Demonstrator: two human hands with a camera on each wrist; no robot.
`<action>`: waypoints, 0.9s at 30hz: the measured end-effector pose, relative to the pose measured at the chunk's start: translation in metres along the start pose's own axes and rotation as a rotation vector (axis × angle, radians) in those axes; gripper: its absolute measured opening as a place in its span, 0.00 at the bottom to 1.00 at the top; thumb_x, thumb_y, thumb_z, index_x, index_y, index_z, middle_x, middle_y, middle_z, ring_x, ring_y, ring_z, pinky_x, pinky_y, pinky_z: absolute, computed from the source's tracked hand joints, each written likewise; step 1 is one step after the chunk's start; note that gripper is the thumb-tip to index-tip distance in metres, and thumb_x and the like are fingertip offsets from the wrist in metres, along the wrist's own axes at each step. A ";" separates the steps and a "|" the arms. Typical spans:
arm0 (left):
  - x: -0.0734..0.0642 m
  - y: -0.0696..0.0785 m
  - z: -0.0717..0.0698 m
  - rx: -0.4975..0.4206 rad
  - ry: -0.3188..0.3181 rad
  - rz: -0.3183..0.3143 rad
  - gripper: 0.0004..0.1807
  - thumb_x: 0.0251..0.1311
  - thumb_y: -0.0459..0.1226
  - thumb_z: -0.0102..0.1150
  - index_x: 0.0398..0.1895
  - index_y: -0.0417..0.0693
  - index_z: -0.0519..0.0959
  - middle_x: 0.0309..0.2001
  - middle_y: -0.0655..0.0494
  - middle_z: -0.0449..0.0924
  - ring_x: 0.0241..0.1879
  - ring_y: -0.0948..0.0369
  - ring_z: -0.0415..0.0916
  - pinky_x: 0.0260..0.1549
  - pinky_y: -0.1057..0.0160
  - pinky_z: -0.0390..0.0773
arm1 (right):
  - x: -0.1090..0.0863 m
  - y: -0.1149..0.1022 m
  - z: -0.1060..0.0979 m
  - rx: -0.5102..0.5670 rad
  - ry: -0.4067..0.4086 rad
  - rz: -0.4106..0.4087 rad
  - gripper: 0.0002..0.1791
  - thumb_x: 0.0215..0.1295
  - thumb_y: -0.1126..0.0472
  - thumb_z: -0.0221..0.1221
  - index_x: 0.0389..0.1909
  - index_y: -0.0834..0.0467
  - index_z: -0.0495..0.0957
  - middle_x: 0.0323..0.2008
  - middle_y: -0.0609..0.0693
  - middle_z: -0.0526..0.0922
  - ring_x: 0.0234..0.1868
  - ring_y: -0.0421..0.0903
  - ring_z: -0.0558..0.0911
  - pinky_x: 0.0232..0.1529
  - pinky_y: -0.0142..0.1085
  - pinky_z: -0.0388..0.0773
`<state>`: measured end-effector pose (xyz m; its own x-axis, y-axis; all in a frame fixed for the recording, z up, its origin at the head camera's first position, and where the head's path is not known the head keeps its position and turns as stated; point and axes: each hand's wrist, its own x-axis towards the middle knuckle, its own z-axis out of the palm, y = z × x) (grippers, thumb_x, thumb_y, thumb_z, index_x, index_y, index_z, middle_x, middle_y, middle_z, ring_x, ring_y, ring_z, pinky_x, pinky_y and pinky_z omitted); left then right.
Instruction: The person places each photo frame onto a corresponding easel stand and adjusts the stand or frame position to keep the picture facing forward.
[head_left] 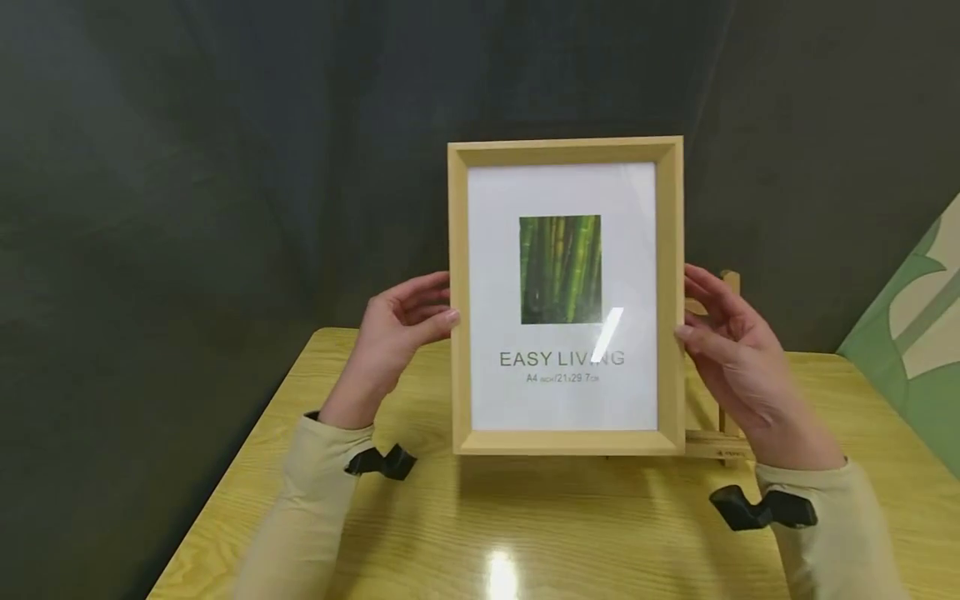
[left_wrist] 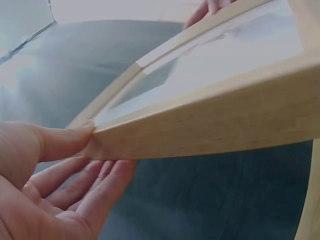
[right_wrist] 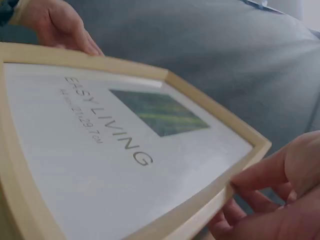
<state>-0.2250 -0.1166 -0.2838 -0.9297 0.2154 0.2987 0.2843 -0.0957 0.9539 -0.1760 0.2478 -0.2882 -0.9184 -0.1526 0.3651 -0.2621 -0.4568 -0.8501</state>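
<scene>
A light wooden picture frame (head_left: 566, 442) is held upright above the table, its front facing the head camera. Behind its glazing is a white sheet with a bamboo picture (head_left: 560, 269) and the words EASY LIVING. My left hand (head_left: 390, 333) grips the left side, thumb on the front edge and fingers behind. On the opposite side, my right hand (head_left: 738, 358) holds the frame the same way. In the left wrist view the left thumb (left_wrist: 65, 140) presses the frame's edge (left_wrist: 200, 120). The right wrist view shows the right fingers (right_wrist: 265, 172) at the other edge.
A wooden easel (head_left: 729, 375) stands behind the frame on the right, mostly hidden by it. Below lies a yellowish wood-grain table (head_left: 420, 533). Dark cloth (head_left: 225, 167) hangs behind, and a green leaf-patterned panel (head_left: 922, 350) is at the right.
</scene>
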 end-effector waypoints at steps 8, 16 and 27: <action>0.016 -0.028 0.057 -0.107 -0.045 0.118 0.25 0.55 0.24 0.64 0.58 0.40 0.76 0.47 0.43 0.80 0.41 0.53 0.80 0.39 0.49 0.82 | -0.013 -0.023 -0.056 0.036 0.038 -0.009 0.35 0.63 0.87 0.41 0.70 0.62 0.58 0.64 0.54 0.63 0.57 0.48 0.77 0.47 0.36 0.79; 0.031 -0.052 0.101 -0.078 -0.035 0.158 0.25 0.53 0.27 0.67 0.57 0.44 0.78 0.46 0.47 0.81 0.42 0.54 0.80 0.38 0.57 0.82 | -0.018 -0.025 -0.105 0.119 0.086 -0.035 0.34 0.63 0.88 0.39 0.69 0.63 0.61 0.61 0.53 0.71 0.48 0.49 0.80 0.36 0.35 0.81; 0.041 -0.075 0.133 -0.108 -0.012 0.164 0.25 0.52 0.24 0.67 0.56 0.42 0.79 0.45 0.49 0.82 0.41 0.56 0.80 0.38 0.62 0.82 | -0.021 -0.022 -0.138 0.167 0.151 -0.029 0.35 0.63 0.88 0.39 0.69 0.62 0.62 0.60 0.52 0.72 0.44 0.50 0.81 0.34 0.36 0.80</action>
<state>-0.2537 0.0291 -0.3397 -0.8700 0.1996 0.4508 0.4045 -0.2337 0.8842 -0.1920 0.3823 -0.3299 -0.9484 -0.0099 0.3169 -0.2480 -0.5998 -0.7607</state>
